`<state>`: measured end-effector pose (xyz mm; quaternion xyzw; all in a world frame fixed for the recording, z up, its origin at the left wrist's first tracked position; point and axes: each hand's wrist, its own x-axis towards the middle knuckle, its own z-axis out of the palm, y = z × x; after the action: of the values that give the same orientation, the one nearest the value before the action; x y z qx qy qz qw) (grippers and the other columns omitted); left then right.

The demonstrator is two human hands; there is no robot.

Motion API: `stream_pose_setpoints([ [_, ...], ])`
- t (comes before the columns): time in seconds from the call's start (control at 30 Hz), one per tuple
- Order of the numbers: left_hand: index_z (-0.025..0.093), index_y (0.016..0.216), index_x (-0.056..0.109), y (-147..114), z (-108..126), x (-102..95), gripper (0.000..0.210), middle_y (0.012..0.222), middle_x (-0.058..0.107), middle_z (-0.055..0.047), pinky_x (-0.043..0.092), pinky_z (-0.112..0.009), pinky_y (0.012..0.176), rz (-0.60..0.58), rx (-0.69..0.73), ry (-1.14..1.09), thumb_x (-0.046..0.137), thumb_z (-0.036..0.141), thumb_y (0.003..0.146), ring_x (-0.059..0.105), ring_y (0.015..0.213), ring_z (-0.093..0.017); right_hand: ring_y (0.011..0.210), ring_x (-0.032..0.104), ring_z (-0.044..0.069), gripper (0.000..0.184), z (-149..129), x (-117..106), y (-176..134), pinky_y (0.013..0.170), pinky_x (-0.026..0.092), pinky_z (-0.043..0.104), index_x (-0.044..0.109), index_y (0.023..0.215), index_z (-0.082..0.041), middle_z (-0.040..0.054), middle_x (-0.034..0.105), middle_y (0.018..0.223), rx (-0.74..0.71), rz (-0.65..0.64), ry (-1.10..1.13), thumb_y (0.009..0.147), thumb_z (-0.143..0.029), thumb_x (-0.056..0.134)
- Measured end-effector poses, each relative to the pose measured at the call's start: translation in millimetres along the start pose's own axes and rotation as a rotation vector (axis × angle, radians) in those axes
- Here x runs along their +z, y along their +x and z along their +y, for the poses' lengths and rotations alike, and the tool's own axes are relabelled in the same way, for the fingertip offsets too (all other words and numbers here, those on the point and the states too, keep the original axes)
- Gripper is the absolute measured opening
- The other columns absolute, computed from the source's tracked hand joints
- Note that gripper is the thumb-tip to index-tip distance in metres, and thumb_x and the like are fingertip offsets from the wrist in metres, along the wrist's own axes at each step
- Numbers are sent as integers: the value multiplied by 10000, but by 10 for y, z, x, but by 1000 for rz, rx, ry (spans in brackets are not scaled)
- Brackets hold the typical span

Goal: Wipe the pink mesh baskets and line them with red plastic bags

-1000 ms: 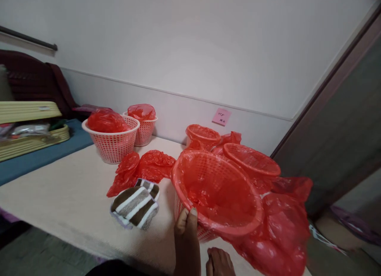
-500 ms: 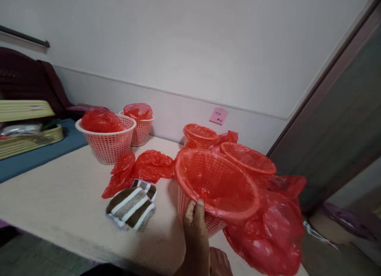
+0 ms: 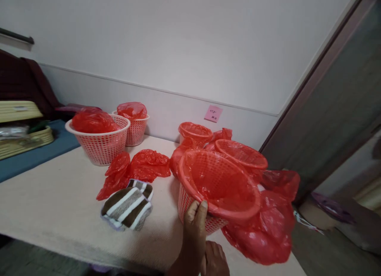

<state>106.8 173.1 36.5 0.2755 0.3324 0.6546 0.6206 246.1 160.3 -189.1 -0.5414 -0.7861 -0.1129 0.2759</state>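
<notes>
Fingers of my left hand are closed on the front rim of a pink perforated plastic basket. A red plastic bag lines this basket and folds over its rim. The basket is tilted, its mouth leaning towards me and to the right. My right hand is low beside my left wrist, its fingers curled together; what they hold, if anything, is hidden. To the left lies a striped brown, grey and white cloth piece. Behind it, a crumpled red bag rests on the table.
Two pink baskets, one nearer and one farther, hold red bags at the back left. Red-lined baskets stand behind mine. Loose red bag film spreads over the right of the pale table. A pink note is on the wall.
The view has shifted slightly, so most things sit farther left. My left hand keeps its hold on the basket rim. My right hand has come up a little and shows more.
</notes>
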Motion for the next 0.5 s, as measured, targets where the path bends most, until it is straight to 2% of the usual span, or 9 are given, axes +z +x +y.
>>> stream_pose_setpoints([
  [0.1, 185, 748, 575, -32, -67, -164, 322, 673, 584, 0, 421, -266, 670, -27, -17, 47, 602, 500, 810, 535, 663, -146, 805, 526, 210, 268, -43, -65, 19, 760, 403, 336, 531, 940, -229, 22, 585, 833, 35, -9, 23, 813, -3, 459],
  [0.2, 175, 739, 611, -69, -170, -415, 366, 702, 636, -37, 451, -314, 741, -41, -27, 102, 593, 535, 799, 573, 692, -174, 809, 513, 214, 271, -112, -103, 33, 756, 393, 346, 532, 929, -225, 23, 577, 837, 72, -10, 39, 818, 6, 443],
  [0.27, 181, 694, 609, -105, -239, -637, 380, 703, 650, -43, 459, -329, 749, -42, -36, 141, 618, 553, 771, 581, 690, -181, 820, 506, 218, 268, -149, -118, 39, 758, 387, 351, 535, 921, -223, 26, 573, 842, 102, -29, 47, 828, 6, 432],
  [0.37, 185, 593, 591, -198, -340, -1025, 436, 610, 621, -29, 447, -313, 670, -33, -72, 201, 701, 602, 662, 549, 628, -171, 831, 498, 223, 259, -177, -130, 44, 767, 382, 357, 538, 914, -219, 28, 569, 845, 127, -47, 49, 838, 2, 425],
  [0.5, 189, 567, 580, -399, -467, -1513, 481, 543, 602, -12, 420, -291, 585, 67, -179, 272, 736, 644, 579, 516, 545, -147, 808, 490, 226, 251, -185, -135, 46, 742, 373, 357, 540, 891, -215, 29, 561, 825, 121, -31, 31, 822, 1, 432],
])
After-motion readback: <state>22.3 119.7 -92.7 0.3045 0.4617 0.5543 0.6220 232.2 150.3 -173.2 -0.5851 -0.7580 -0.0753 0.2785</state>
